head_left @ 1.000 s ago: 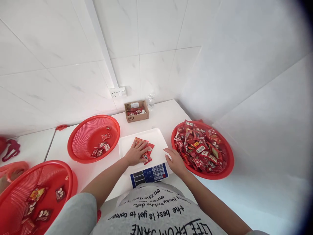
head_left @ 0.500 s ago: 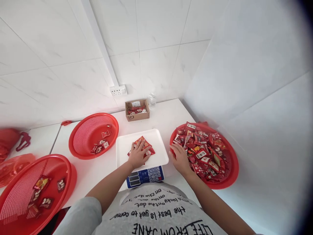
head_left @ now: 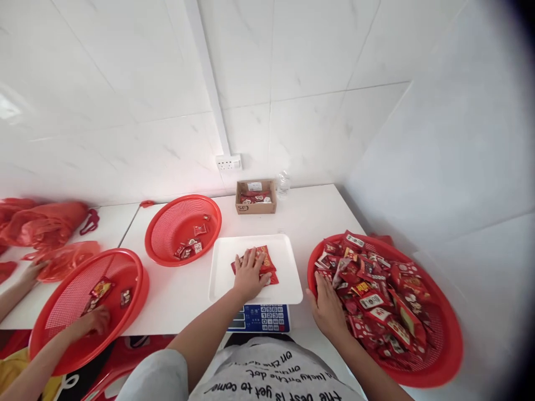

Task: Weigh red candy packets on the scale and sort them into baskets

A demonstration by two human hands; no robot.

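My left hand [head_left: 249,275] lies palm down on the red packets [head_left: 267,259], fingers stretched and thumb apart, not clamped on them. The packets sit near the middle of the white tray [head_left: 219,284], with its surface showing on every side before the raised rim. My right hand [head_left: 328,309], thumb also apart, reaches over the near-left rim of the heaped basket [head_left: 456,356]; I cannot tell whether its fingertips pinch anything. A strip of white table runs between tray and basket. Against my body is the scale keypad [head_left: 267,318]; beyond the tray stands a cardboard box [head_left: 256,208]. Left of the tray, the far basket [head_left: 154,236] stands near its edge, and a co-worker's hand [head_left: 96,321] dips into the near basket [head_left: 142,289]. The packets overlap crosswise, the top one's right edge slanting away leftward; my fingers hide their long axes.
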